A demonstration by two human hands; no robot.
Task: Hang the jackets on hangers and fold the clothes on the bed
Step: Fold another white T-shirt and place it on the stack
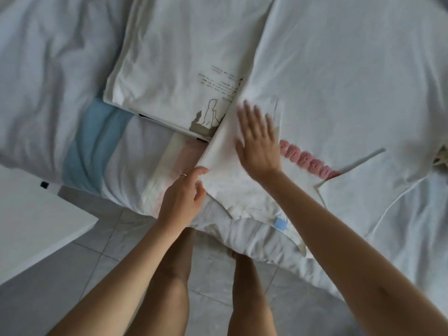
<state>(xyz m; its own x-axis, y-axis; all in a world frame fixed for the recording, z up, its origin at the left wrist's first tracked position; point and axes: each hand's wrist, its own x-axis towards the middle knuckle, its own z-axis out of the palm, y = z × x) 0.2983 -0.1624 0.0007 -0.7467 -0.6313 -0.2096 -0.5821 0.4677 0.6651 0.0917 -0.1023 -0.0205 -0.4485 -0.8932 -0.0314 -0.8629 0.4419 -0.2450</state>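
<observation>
The white shirt (327,69) we are folding lies spread over the right half of the bed (43,69), its near hem with a blue tag (280,223) reaching the mattress edge. Our left hand (184,192) pinches the folded edge at its near left corner. Our right hand (258,139) lies flat on the turned-over flap, fingers straight and spread. A row of pink pompoms (305,158) shows just beside that wrist. The fold's long edge touches a folded printed shirt (174,57) further up the bed. Bare striped cover (97,146) lies left of our hands, then a white table (31,226) and tiled floor (97,275).
</observation>
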